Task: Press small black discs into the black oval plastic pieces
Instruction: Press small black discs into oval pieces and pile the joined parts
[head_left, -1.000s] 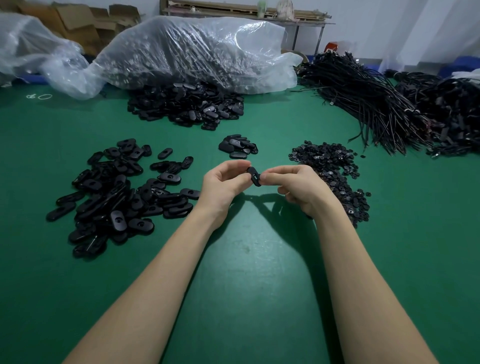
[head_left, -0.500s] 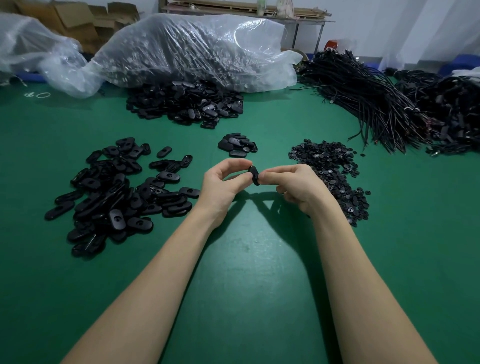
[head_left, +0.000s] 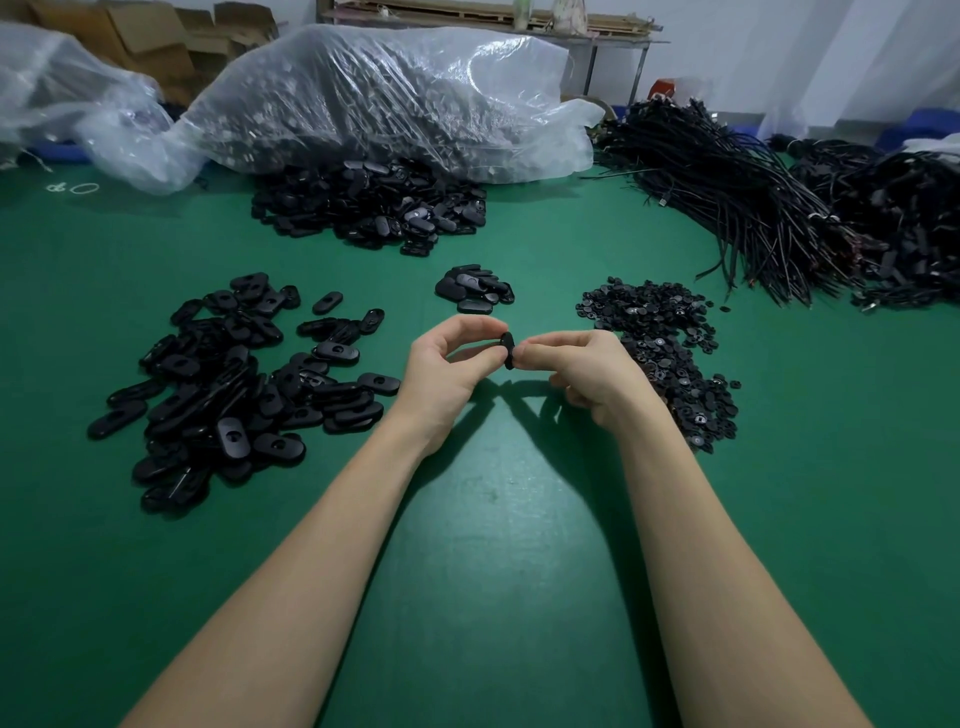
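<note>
Between both hands, above the green table, I hold one black oval piece edge-on. My left hand pinches it from the left with thumb and fingertips. My right hand pinches it from the right, thumb against its face. Whether a disc sits in the piece is hidden by my fingers. A heap of small black discs lies just right of my right hand. To the left lies a big heap of black oval pieces, and a small cluster of ovals sits just beyond my hands.
A further pile of ovals spills from a clear plastic bag at the back. Bundles of black cords fill the back right. A second plastic bag and cardboard boxes stand at the back left.
Both hands stay together on the same oval piece. The left fingers have curled in slightly over it; the piece sits in nearly the same spot.
</note>
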